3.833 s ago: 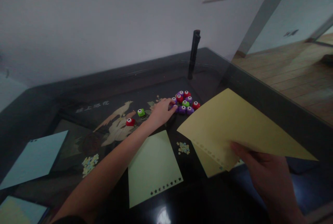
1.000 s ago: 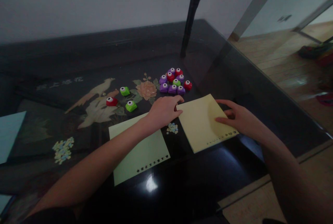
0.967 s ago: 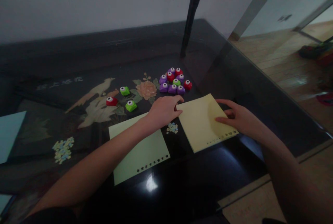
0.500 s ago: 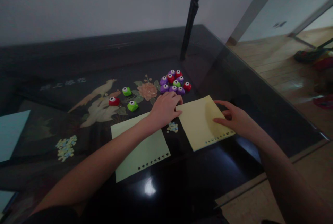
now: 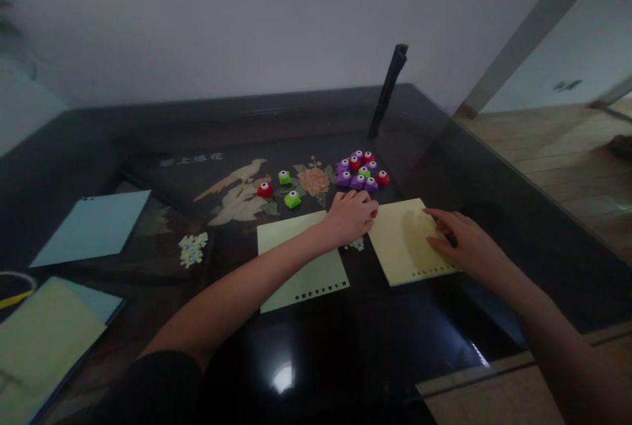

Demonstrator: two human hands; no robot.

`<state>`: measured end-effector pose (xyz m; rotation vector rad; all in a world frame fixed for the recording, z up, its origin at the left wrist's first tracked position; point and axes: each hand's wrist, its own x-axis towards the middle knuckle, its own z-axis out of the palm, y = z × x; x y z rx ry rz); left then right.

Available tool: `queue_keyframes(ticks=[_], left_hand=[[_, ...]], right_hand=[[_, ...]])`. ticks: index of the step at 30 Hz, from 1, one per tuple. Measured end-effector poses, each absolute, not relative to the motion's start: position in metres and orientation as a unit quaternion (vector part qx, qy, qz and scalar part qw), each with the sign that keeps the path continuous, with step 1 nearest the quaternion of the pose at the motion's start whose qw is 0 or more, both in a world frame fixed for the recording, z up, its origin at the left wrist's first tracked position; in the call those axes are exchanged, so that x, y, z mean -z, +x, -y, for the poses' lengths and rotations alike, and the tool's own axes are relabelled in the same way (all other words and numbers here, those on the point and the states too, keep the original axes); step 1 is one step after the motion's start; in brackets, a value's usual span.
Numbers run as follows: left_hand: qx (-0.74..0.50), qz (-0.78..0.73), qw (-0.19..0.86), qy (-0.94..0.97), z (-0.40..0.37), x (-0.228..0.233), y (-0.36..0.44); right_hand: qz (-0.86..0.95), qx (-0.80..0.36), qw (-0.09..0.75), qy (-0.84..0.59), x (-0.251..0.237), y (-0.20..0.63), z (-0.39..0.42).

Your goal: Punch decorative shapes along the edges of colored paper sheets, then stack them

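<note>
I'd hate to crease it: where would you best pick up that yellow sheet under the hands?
Probably the yellow sheet at its bare near-left corner, coming from the table's front edge. It lies flat on the glossy table; the right hand covers its right edge, the left hand its far-left corner.

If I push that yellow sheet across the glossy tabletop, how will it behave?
The yellow sheet lies flat and thin, so it is probably floppy and light. On the glossy tabletop it would likely slide easily. The right hand resting on it probably keeps it from skating.
</note>
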<state>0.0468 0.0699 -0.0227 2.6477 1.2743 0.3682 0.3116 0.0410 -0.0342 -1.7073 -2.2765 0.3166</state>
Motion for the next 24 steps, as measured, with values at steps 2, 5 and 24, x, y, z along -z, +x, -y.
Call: queue_keyframes(ticks=[2,5,24], left_hand=[[-0.147,-0.434,0.098,0.883,-0.066,0.014,0.041],[-0.207,-0.442,0.108,0.866,-0.056,-0.008,0.021],[-0.196,-0.601,0.050,0.773,0.004,0.026,-0.123]], right_hand=[[0.796,-0.112,0.132,-0.580,0.033,0.311,-0.042],[0.783,-0.134,0.145,-0.589,0.024,0.308,-0.040],[0.920,-0.123,0.134,-0.347,-0.007,0.162,-0.060]])
